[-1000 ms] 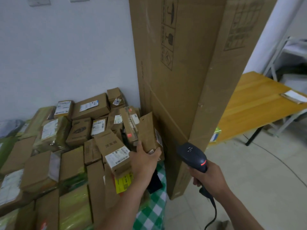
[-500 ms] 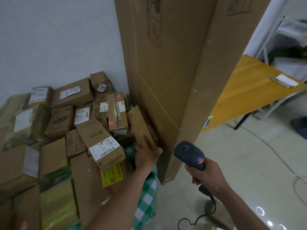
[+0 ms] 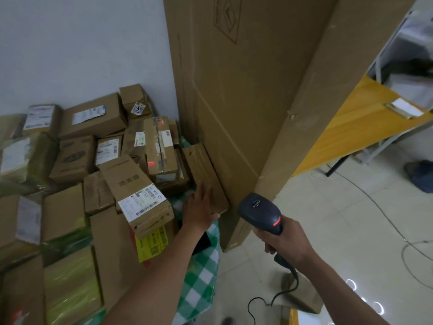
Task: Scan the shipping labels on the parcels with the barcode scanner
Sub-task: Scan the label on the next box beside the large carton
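Leaning parcel (image 3: pixel 203 168) has sunk lower; left hand (image 3: pixel 200 207) now lies flat on it.
Right hand (image 3: pixel 284 242) wraps the barcode scanner (image 3: pixel 257 211) handle, near right.

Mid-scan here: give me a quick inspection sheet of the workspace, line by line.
Surface: green checked cloth under the parcel pile; pale tiled floor.
Job's things: scanner; small parcel leaning on tall cardboard box; labelled parcel beside it.
Clutter: yellow tag below the labelled parcel.
Hands: left hand rests flat on the small parcel; right hand grips the scanner.
Cables: scanner cable curls on floor; another cable further right.
Surroundings: white wall, yellow table.
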A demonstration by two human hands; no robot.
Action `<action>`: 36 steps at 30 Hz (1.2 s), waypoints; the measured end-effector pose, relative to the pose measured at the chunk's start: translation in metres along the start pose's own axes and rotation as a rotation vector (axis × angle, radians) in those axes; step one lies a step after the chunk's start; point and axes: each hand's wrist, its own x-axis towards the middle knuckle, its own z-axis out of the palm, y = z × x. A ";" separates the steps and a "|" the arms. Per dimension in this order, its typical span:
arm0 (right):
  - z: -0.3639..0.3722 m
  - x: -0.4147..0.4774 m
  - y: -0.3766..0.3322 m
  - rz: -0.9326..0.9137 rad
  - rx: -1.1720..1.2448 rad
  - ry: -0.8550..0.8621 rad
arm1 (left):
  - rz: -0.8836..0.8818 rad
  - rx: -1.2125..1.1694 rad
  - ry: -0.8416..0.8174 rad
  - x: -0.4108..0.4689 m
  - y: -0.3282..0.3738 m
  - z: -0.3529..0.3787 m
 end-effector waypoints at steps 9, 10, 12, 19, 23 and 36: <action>0.007 -0.004 -0.001 -0.002 -0.069 -0.040 | 0.095 -0.055 -0.080 0.024 -0.006 -0.012; 0.008 -0.004 -0.001 -0.006 -0.083 -0.047 | 0.100 -0.062 -0.103 0.029 -0.007 -0.014; 0.010 -0.003 -0.002 -0.014 -0.093 -0.059 | 0.108 -0.084 -0.146 0.036 -0.009 -0.015; 0.013 0.002 0.004 -0.046 -0.079 -0.070 | 0.162 -0.165 -0.122 0.035 -0.021 0.008; 0.015 0.008 0.010 -0.030 -0.063 -0.057 | 0.084 -0.028 -0.010 0.045 -0.022 -0.002; 0.028 0.019 0.008 -0.054 -0.042 -0.059 | 0.069 0.045 0.102 0.019 -0.004 -0.020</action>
